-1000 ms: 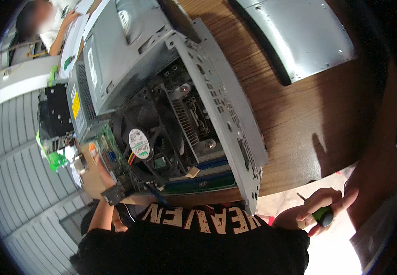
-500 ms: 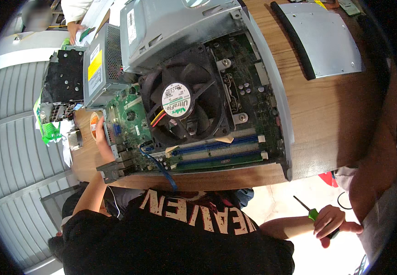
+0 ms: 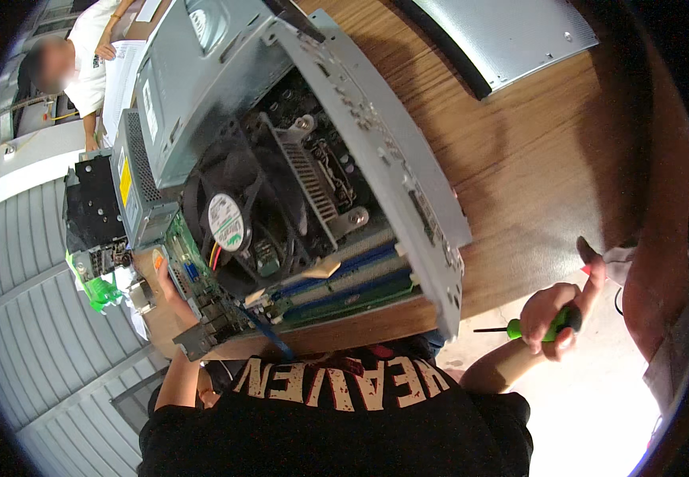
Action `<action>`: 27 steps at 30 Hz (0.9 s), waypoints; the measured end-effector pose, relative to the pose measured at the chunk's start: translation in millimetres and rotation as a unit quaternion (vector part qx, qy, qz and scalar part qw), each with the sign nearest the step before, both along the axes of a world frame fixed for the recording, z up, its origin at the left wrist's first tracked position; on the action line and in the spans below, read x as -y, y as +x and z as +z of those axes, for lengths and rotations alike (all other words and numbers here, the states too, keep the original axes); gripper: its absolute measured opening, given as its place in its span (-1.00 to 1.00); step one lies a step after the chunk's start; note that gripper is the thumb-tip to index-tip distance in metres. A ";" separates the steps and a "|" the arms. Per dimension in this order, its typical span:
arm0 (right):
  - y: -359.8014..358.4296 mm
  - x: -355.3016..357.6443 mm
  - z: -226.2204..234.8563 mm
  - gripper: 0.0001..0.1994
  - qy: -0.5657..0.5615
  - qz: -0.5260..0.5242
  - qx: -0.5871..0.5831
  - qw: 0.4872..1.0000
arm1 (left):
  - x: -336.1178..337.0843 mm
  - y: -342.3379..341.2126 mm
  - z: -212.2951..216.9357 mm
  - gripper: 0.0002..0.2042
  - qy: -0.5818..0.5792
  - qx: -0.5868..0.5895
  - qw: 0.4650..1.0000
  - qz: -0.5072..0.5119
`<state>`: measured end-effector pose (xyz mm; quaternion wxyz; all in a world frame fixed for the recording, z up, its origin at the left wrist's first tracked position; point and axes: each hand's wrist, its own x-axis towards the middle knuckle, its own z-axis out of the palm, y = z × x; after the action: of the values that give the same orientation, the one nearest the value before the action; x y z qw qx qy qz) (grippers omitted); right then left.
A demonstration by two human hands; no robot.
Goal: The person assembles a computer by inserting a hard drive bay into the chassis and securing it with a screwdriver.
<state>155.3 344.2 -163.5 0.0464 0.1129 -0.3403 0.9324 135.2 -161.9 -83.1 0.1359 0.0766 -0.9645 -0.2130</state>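
Observation:
An opened desktop computer case [image 3: 432, 230] stands tilted on the table, its right side raised. Inside it sit a black cooling fan [image 3: 261, 199] with a white label, a finned metal heatsink [image 3: 301, 167] and blue memory slots [image 3: 336, 274]. My left hand [image 3: 171, 292] grips the case's left edge by the rear ports, some fingers hidden behind the metal. My right hand [image 3: 547, 318] is off the table's near right edge, wrapped round a screwdriver [image 3: 513, 329] with a green and black handle. One finger sticks out; the shaft points left.
A silver side panel [image 3: 511, 40] lies at the far right of the wooden table [image 3: 503, 175]. A metal power supply [image 3: 139, 191] and a black bracket [image 3: 94, 203] are on the left. Beyond them is another person [image 3: 90, 60] near white papers [image 3: 122, 75]. A blue cable [image 3: 269, 334] hangs over the near edge.
The case has tipped, its right side coming up. My right hand has moved up and left, and the screwdriver has swung to point left. My left hand stays on the case; the view has shifted.

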 end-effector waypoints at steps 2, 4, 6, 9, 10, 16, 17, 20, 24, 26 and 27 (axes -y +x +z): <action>13.2 12.6 -8.2 -0.19 0.066 -0.116 0.051 0.990 | -3.0 -2.2 0.5 -0.56 0.126 -0.008 0.992 0.021; 20.6 20.5 -8.2 -0.19 0.186 -0.245 0.156 0.939 | -4.0 -4.1 1.6 -0.57 0.112 -0.007 0.993 -0.043; 19.0 22.4 -3.0 -0.25 0.259 -0.257 0.200 0.910 | -4.4 -4.8 3.1 -0.58 0.100 0.007 0.994 -0.044; 3.4 9.7 6.2 -0.28 0.297 -0.213 0.147 0.919 | -6.1 -2.9 7.5 -0.58 0.111 0.020 0.993 -0.018; 0.7 -1.0 11.6 -0.24 0.293 -0.136 0.116 0.939 | -7.0 -1.9 8.9 -0.58 0.131 0.023 0.991 -0.004; 4.9 -31.1 24.2 0.09 0.197 -0.067 0.039 0.977 | -5.5 -1.4 8.3 -0.58 0.463 0.028 0.873 0.150; 6.6 -28.1 24.1 0.08 0.214 -0.095 0.070 0.970 | -4.1 -1.9 6.5 -0.59 0.373 0.023 0.923 0.093; -1.1 -16.2 18.7 -0.17 0.139 -0.020 0.015 0.990 | -0.8 -3.7 1.3 -0.60 -0.014 -0.004 0.997 -0.082; -6.2 4.2 27.5 -0.42 0.123 -0.040 0.098 0.987 | -3.1 -3.7 1.2 -0.58 -0.055 0.003 0.998 0.001; -8.0 10.5 34.6 -0.46 0.156 -0.045 0.111 0.980 | -5.4 -5.4 8.8 -0.69 -0.089 -0.055 0.994 -0.014; -8.6 13.2 38.3 -0.46 0.150 -0.051 0.097 0.983 | -6.1 -8.0 15.9 -0.72 -0.037 -0.077 0.996 0.016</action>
<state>146.7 331.0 -125.2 0.0430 0.0104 -0.4842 0.8738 127.2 -155.8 -67.2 0.2155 0.0701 -0.9572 -0.1799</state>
